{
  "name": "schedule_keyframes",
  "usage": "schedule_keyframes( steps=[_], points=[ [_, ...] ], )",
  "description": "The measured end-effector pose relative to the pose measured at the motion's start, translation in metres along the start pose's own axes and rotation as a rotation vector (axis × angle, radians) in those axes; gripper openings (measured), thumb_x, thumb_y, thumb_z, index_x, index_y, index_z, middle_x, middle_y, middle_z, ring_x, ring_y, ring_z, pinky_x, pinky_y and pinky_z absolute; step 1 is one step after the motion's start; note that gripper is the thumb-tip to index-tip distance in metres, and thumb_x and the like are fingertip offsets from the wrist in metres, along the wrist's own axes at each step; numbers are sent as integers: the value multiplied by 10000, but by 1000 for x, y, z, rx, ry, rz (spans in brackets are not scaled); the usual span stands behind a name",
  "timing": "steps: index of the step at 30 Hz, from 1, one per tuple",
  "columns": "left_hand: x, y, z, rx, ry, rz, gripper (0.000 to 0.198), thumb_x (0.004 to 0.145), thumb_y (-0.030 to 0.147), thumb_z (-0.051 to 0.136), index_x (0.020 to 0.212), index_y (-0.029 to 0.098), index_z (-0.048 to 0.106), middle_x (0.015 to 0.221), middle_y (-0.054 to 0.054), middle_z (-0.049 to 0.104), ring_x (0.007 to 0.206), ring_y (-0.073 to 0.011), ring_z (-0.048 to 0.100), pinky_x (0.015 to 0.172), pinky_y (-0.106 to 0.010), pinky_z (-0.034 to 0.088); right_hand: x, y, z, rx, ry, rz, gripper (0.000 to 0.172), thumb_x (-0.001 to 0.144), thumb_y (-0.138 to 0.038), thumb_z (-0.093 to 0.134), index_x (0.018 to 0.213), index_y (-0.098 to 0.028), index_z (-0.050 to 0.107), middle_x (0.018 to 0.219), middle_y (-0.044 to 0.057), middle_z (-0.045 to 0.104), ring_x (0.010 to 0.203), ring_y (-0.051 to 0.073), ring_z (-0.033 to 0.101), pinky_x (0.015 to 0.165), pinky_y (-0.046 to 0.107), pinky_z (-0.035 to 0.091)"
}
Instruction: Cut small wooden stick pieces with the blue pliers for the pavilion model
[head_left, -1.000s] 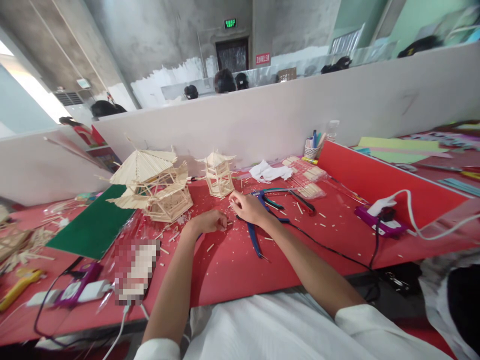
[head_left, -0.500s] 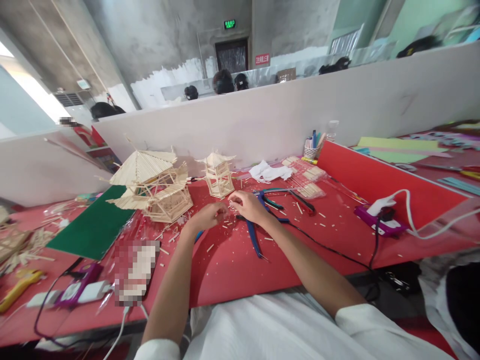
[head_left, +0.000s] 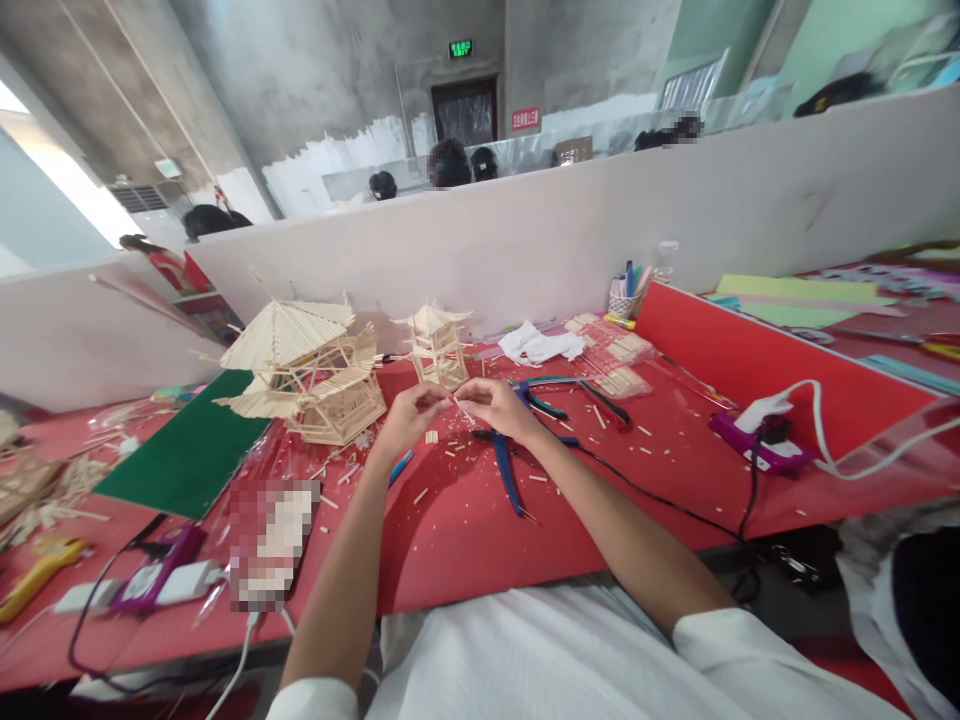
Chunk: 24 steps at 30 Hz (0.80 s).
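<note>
My left hand (head_left: 407, 422) and my right hand (head_left: 496, 408) meet fingertip to fingertip above the red table. Each is closed in a pinch, and what lies between the fingers is too small to make out. Just behind them stands a small two-tiered stick pavilion (head_left: 439, 345), its base partly covered by my fingers. A blue tool, apparently a glue gun (head_left: 507, 478), lies by my right wrist, close to pliers (head_left: 553, 405). Under my left hand are a small cluster of stick pieces (head_left: 432, 437) and a blue-handled tool (head_left: 401, 467).
A larger stick pavilion (head_left: 315, 370) stands at the left beside a green board (head_left: 184, 450). A phone (head_left: 274, 545), purple power strips (head_left: 757, 445) and cables lie around. White cloth (head_left: 540, 343) and bagged sticks (head_left: 619, 350) sit at the back. A partition (head_left: 525, 230) closes the far side.
My left hand has moved up and right, bringing its fingertips to those of my right hand. The small cluster of stick pieces now shows below my left hand.
</note>
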<state>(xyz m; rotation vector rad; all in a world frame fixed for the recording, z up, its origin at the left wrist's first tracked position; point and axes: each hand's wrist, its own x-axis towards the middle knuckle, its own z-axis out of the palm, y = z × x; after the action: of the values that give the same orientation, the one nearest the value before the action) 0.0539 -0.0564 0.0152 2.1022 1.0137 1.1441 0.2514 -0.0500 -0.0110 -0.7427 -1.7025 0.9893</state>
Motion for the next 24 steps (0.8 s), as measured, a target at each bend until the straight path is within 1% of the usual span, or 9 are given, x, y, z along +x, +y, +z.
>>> schedule_keyframes(
  steps=[4,9,12,15,19,24],
  points=[
    [0,-1,2,-33,18,-13,287,816,431,683,863,148,670,836,-53,702,760,-153,630,759,-278,507,0,0,1,63,5,41,216,771,-318,712,922,-172,664,926,56,721,843,174,667,791,300,514],
    [1,-4,3,-34,42,-3,271,822,413,682,846,144,701,842,-65,719,793,-168,650,793,-294,512,1,4,1,84,10,37,258,760,-364,727,915,-168,664,899,51,708,833,176,659,757,290,506],
    [2,-4,3,-25,55,-5,264,826,403,680,842,143,723,857,-73,734,803,-175,660,806,-302,516,1,3,1,72,16,23,254,762,-371,725,903,-167,668,920,55,705,855,179,658,776,295,505],
    [2,-3,4,-19,64,-15,266,816,406,692,841,144,735,859,-74,744,788,-176,661,784,-300,522,1,1,2,56,23,12,253,762,-374,725,888,-162,668,950,66,701,875,182,657,791,302,503],
    [2,-6,6,-31,79,-22,264,808,404,702,844,146,748,854,-75,752,774,-178,666,764,-298,527,0,1,1,37,28,23,263,758,-388,730,883,-167,662,924,58,698,863,181,656,781,300,502],
    [2,-8,9,-46,142,22,229,808,378,707,853,160,765,881,-81,759,812,-188,684,796,-303,527,0,5,1,142,35,65,297,715,-405,770,882,-188,657,886,38,705,823,180,659,740,287,501]
  ],
)
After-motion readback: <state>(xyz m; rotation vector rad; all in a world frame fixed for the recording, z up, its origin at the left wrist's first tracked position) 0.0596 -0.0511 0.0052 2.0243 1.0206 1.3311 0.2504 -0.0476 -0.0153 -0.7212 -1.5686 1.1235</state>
